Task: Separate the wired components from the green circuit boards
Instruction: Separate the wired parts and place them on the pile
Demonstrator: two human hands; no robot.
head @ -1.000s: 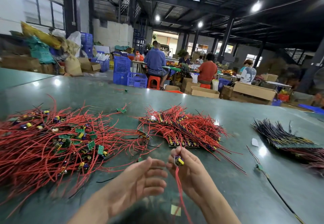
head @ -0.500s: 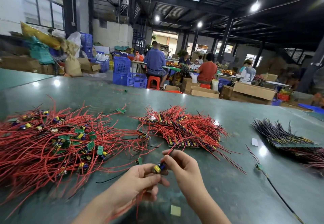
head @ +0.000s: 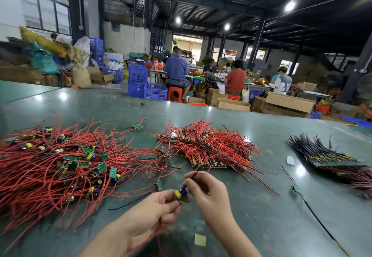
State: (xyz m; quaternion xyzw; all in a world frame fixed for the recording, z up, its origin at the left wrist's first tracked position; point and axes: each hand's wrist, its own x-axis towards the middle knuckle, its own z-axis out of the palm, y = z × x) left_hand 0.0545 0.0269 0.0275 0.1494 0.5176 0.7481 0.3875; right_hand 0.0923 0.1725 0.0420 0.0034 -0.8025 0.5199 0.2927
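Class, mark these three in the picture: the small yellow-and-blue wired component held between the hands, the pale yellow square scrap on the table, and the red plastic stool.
Yellow-and-blue wired component (head: 180,192): head view, on its yellow cap.
Pale yellow square scrap (head: 200,240): head view, its centre.
Red plastic stool (head: 174,93): head view, its front.

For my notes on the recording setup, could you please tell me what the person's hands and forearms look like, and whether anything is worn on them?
Both the left hand and the right hand are bare: no gloves, rings, watch or wristbands show. Both forearms are uncovered as far as the bottom edge of the picture, with no sleeve in view. The fingernails look short and unpainted. The left hand is slightly blurred.
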